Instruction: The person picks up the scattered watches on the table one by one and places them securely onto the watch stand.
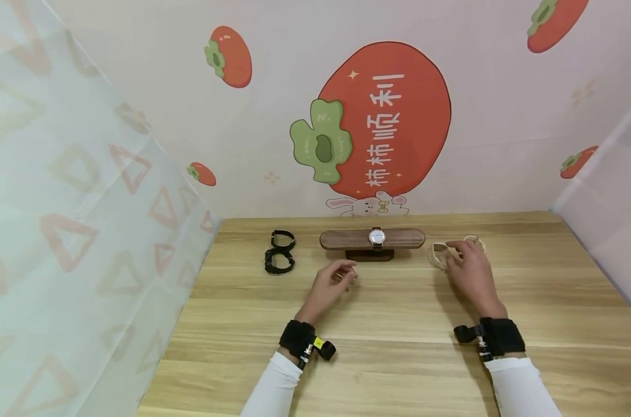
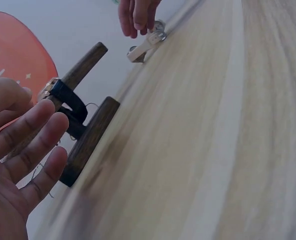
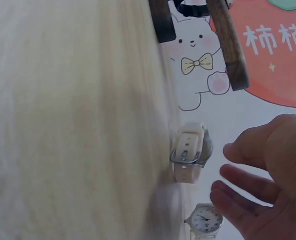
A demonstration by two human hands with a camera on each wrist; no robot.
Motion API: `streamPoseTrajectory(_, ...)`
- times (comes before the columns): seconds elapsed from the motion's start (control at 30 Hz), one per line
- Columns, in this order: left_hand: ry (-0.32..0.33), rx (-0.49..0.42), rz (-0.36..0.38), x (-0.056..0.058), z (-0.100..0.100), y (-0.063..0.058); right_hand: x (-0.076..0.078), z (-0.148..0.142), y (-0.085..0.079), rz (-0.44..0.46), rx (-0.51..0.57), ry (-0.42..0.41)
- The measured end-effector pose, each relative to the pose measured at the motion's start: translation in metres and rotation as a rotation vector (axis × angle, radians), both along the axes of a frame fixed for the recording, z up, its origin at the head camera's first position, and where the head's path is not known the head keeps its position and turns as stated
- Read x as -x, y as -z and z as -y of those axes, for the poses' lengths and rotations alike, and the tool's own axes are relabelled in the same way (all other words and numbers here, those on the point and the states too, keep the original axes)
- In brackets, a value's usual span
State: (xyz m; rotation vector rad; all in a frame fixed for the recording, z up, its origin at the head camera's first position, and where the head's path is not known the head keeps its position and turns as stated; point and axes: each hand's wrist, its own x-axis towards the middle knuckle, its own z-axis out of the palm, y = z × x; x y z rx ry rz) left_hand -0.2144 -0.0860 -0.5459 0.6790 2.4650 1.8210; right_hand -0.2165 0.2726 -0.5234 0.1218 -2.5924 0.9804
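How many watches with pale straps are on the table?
2: one watch left of the right hand, the other watch just beyond that hand, partly hidden in the head view.

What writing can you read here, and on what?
"柿柿顺利": on the big red persimmon on the wall.
Too small to read: watch dial on the stand.
Too blurred: rightmost pale watch dial.
Too small: mark on the yellow tag, left wrist strap.

Small booth-like workspace: persimmon-print backdrop (image 1: 268, 133), patterned side sheet (image 1: 86, 202), wood-grain tabletop (image 1: 398, 330).
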Motion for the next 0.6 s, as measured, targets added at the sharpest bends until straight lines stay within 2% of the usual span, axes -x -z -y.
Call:
streamPoseTrajectory(0.27, 0.048, 0.005, 0.062, -0.004, -0.012, 0.009, 0.004, -0.002, 0.006, 0.090, -0.041, -0.046)
streamPoseTrajectory(0.43, 0.064, -0.004, 0.113, -0.007, -0.015, 0.013, 0.003, -0.002, 0.009, 0.105, -0.042, -0.040)
streamPoseTrajectory(0.6, 0.072, -0.005, 0.124, -0.007, -0.018, 0.017, 0.002, -0.002, 0.011, 0.115, -0.025, -0.031)
